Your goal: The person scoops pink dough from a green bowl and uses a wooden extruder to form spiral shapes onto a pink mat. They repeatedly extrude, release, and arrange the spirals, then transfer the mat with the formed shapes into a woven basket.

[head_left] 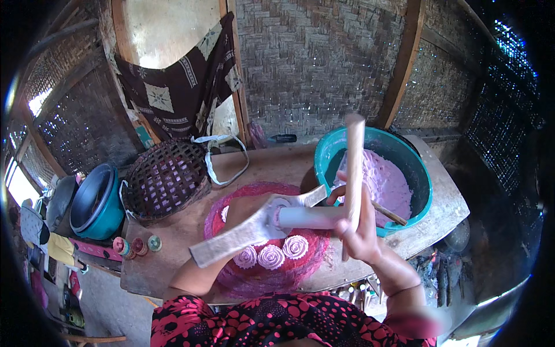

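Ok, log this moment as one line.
right hand: at handle | left hand: mostly hidden behind tool | tool: above mat | mat: pink swirls | basin: pink paste, stick

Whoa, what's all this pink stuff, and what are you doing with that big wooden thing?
A person is handling a wooden press above a round pink-and-red mat. The right hand is at its upright crossbar; the left hand is mostly hidden behind the frame, so its grip can't be seen. At least three pink swirls lie on the mat. Nearby, a teal basin holds pink paste with a wooden stick in it.
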Demonstrator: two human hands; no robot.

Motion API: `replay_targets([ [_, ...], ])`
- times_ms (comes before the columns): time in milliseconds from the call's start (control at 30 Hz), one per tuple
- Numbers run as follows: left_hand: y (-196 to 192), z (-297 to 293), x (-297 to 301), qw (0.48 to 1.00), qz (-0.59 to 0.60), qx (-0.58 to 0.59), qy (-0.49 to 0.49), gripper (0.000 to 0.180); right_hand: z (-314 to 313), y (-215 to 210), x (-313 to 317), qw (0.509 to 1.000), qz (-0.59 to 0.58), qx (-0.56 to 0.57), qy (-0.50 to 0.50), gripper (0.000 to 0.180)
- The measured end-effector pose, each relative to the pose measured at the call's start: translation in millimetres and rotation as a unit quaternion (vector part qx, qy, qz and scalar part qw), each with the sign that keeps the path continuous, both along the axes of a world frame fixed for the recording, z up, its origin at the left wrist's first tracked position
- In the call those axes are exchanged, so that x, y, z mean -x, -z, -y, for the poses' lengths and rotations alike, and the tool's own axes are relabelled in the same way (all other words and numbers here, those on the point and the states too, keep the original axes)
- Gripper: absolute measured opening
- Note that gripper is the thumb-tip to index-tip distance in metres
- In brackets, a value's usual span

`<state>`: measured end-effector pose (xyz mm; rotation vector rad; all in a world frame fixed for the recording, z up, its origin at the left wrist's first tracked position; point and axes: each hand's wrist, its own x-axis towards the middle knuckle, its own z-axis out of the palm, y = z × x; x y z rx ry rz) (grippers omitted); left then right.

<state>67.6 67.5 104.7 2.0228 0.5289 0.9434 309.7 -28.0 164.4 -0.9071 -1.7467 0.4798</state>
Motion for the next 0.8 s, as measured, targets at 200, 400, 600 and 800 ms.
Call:
replay_targets([
  [200,-36,37,16,0.959,-0.157,0.192,0.134,0.048,4,-14,4,0.967,0.225,-0.051,-0.106,0.106],
  [400,-8,56,-7,0.959,-0.241,-0.072,0.132,0.041,3,15,23,0.959,0.233,0.024,-0.159,0.099],
  [600,-21,29,21,0.977,-0.146,-0.137,0.067,0.045,-33,37,-6,0.764,0.036,0.486,-0.424,0.113],
  [800,-16,31,61,0.999,-0.033,0.025,-0.032,0.049,-10,126,-9,0.692,-0.324,0.417,-0.491,0.109],
])
